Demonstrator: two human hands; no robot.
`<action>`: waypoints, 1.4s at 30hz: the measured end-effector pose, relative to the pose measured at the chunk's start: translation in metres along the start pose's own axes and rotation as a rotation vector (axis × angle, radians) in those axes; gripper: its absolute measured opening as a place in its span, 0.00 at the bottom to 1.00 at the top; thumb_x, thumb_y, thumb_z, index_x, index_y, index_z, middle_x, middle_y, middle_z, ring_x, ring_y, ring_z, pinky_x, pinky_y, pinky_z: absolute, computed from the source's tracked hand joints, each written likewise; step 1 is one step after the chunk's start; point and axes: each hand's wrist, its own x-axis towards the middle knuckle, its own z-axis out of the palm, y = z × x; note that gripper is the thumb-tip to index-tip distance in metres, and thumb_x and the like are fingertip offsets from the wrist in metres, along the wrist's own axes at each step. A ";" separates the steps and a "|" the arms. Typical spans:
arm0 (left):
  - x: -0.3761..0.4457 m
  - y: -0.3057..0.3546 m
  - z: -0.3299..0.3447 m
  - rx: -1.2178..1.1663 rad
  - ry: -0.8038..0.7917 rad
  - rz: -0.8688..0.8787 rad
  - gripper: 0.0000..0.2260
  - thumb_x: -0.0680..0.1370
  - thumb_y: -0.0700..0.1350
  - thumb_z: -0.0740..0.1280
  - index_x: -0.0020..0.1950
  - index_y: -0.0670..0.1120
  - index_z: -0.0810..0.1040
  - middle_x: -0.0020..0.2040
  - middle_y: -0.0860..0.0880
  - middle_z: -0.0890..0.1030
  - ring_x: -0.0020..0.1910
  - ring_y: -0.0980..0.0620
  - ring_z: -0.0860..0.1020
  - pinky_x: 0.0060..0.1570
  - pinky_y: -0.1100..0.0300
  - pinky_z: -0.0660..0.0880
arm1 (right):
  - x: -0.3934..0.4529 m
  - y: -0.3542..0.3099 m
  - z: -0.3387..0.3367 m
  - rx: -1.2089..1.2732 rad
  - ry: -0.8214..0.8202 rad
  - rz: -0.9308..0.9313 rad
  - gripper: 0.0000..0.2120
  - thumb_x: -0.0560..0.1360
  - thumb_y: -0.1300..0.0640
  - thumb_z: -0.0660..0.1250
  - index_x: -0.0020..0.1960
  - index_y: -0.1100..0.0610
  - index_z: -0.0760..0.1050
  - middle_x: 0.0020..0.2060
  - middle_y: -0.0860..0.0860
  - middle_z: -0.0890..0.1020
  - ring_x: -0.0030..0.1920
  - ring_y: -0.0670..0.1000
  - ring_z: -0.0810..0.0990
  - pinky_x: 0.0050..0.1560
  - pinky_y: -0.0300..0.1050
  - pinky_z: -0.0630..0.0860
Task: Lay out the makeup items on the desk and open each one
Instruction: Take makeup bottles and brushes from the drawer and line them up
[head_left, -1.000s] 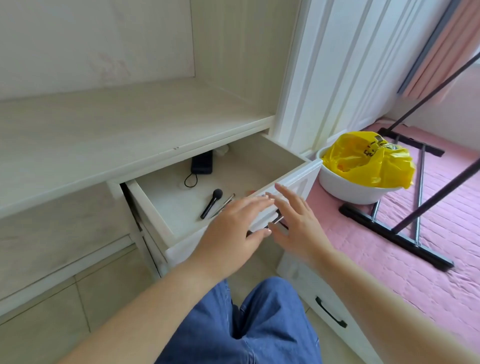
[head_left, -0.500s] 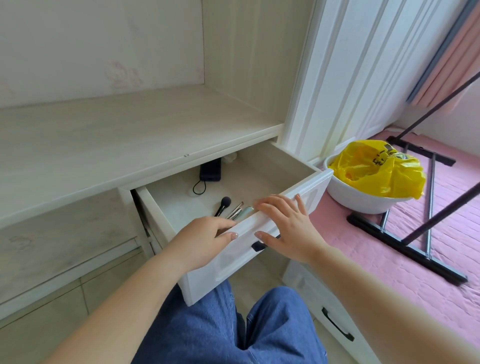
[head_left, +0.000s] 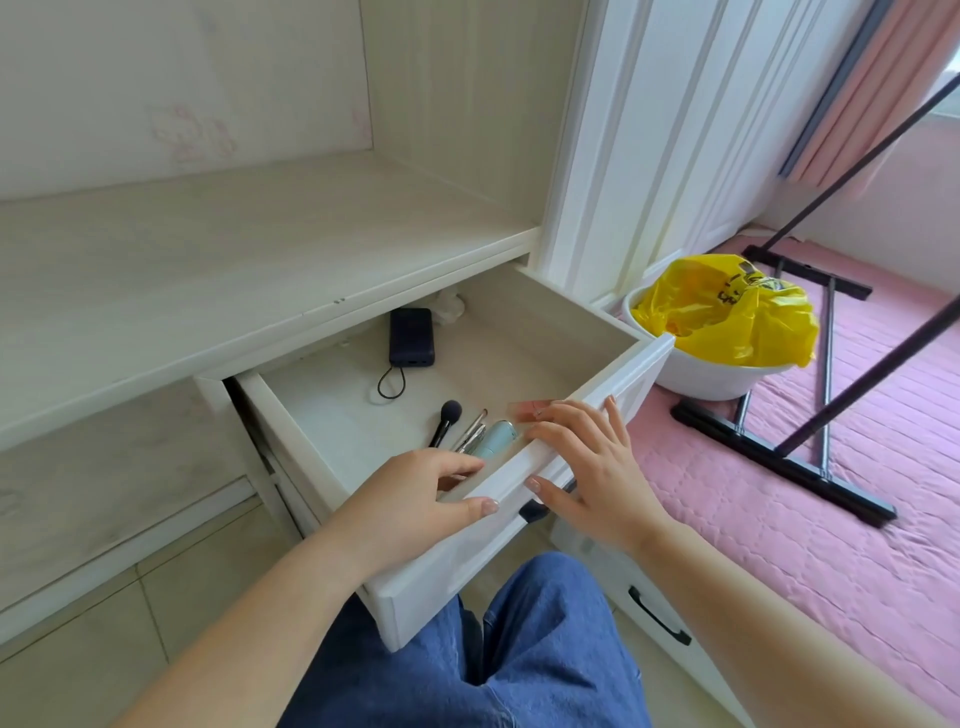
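Observation:
The white drawer (head_left: 467, 561) under the desk top (head_left: 208, 270) stands pulled out. Near its front lie a black makeup brush (head_left: 445, 422), two thin brushes (head_left: 470, 431), a teal tube (head_left: 496, 436) and a pink item (head_left: 527, 409). My left hand (head_left: 415, 499) reaches over the front rim, fingers inside by the teal tube's near end, thumb on the rim. Resting on the rim just right of it, my right hand (head_left: 592, 467) has its fingers spread flat next to the pink item and its thumb on the front panel.
A dark power bank (head_left: 411, 336) with a loop cord lies at the drawer's back. Right of the desk a white basin (head_left: 701, 376) holds a yellow bag (head_left: 727, 317). A black rack (head_left: 779, 452) lies on the pink mat. Below is a lower drawer with a black handle (head_left: 660, 616).
The drawer has slid further out, uncovering the teal tube and the pink item. Both hands came onto its front rim, and my left fingers went inside.

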 end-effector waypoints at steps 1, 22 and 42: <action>0.000 0.000 0.001 -0.004 -0.004 0.003 0.23 0.72 0.57 0.69 0.67 0.58 0.72 0.49 0.73 0.71 0.49 0.76 0.71 0.45 0.76 0.67 | -0.001 0.000 -0.001 -0.001 -0.002 0.001 0.20 0.74 0.41 0.60 0.58 0.52 0.75 0.59 0.49 0.76 0.65 0.50 0.69 0.70 0.67 0.53; 0.130 -0.010 -0.002 0.231 -0.121 -0.263 0.26 0.72 0.52 0.71 0.67 0.45 0.72 0.59 0.48 0.79 0.58 0.49 0.76 0.57 0.58 0.73 | 0.145 0.077 0.009 -0.048 -0.718 0.224 0.13 0.73 0.51 0.66 0.58 0.47 0.77 0.49 0.44 0.79 0.50 0.47 0.77 0.52 0.42 0.73; 0.149 -0.028 0.041 0.472 -0.217 -0.219 0.09 0.72 0.53 0.66 0.40 0.50 0.69 0.33 0.54 0.70 0.36 0.50 0.72 0.36 0.59 0.70 | 0.166 0.081 0.069 -0.566 -1.316 0.028 0.10 0.75 0.54 0.61 0.37 0.57 0.73 0.33 0.49 0.73 0.39 0.54 0.74 0.41 0.44 0.71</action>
